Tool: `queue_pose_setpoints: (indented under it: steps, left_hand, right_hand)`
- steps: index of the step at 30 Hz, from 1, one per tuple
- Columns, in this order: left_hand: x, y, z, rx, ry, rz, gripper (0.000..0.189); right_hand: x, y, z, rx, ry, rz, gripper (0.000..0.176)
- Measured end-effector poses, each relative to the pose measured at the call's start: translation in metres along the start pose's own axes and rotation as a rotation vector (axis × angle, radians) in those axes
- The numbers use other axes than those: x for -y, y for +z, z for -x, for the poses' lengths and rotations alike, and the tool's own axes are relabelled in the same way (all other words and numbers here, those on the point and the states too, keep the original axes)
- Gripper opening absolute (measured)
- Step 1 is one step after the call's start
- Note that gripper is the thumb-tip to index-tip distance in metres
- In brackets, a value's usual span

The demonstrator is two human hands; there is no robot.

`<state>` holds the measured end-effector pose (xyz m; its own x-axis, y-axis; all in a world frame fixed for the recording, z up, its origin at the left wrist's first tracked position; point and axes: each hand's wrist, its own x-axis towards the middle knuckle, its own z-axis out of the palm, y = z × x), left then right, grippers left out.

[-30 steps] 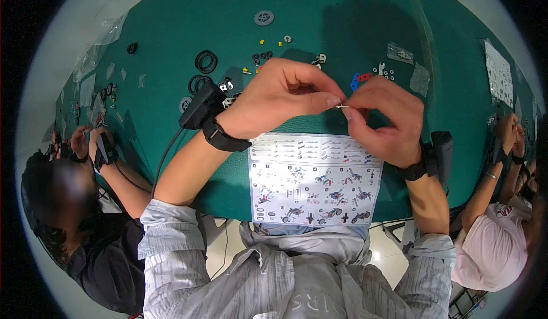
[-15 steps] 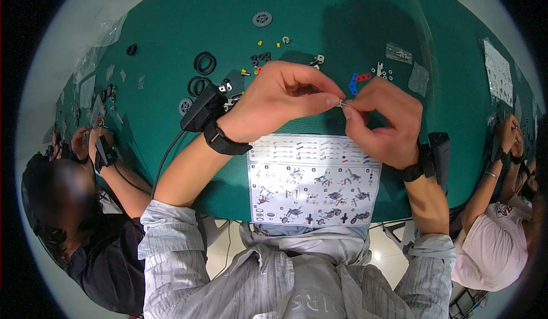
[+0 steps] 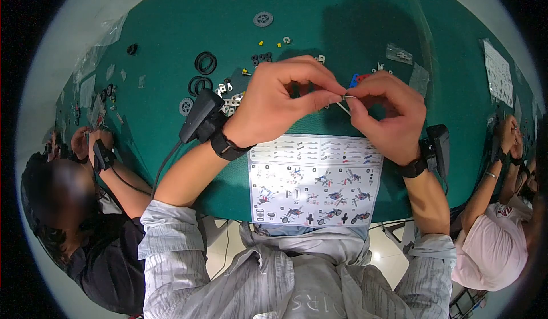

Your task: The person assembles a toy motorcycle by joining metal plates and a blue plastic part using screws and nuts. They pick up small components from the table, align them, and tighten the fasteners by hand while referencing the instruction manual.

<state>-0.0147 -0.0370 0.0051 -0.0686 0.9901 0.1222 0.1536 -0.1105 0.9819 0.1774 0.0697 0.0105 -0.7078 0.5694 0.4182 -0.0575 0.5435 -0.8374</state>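
Observation:
My left hand (image 3: 282,93) and my right hand (image 3: 394,113) meet above the table, each closed in a pinch. Between their fingertips is a small thin silvery metal piece (image 3: 346,97), mostly covered by the fingers. A whitish rod-like bit (image 3: 343,108) slants down beside the right fingertips. Just beyond the right hand lie a blue perforated piece (image 3: 354,80) and a red one, partly hidden by it. A printed instruction sheet (image 3: 314,173) with step drawings lies below the hands. Silver perforated strips (image 3: 231,103) lie by my left wrist.
Black rubber rings (image 3: 205,63), a grey spoked wheel (image 3: 263,19) and small yellow pieces (image 3: 261,43) are spread over the green table. Clear plastic bags (image 3: 399,53) lie at the right. People work at both sides, one in a black top (image 3: 108,267), another in pink (image 3: 496,245).
Both hands have shifted slightly, the right one tilting over more of the red and blue pieces. The small metal piece has turned between the fingertips, and the whitish rod-like bit now shows.

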Motion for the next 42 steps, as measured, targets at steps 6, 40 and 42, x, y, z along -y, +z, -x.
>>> queue_pose_setpoints:
  steps: [6, 40, 42]
  left_hand:
    - [-0.002, 0.005, 0.002, -0.104, -0.056, -0.102, 0.013]
    - [0.011, 0.017, 0.002, -0.216, 0.239, -0.285, 0.009]
    - [0.013, 0.02, 0.004, -0.231, 0.235, -0.293, 0.01]
  right_hand:
    - [0.001, 0.0, 0.002, 0.047, -0.051, 0.039, 0.013]
    - [0.0, 0.004, 0.006, 0.036, 0.165, -0.108, 0.01]
    - [0.002, 0.007, 0.008, 0.016, 0.181, -0.134, 0.011]
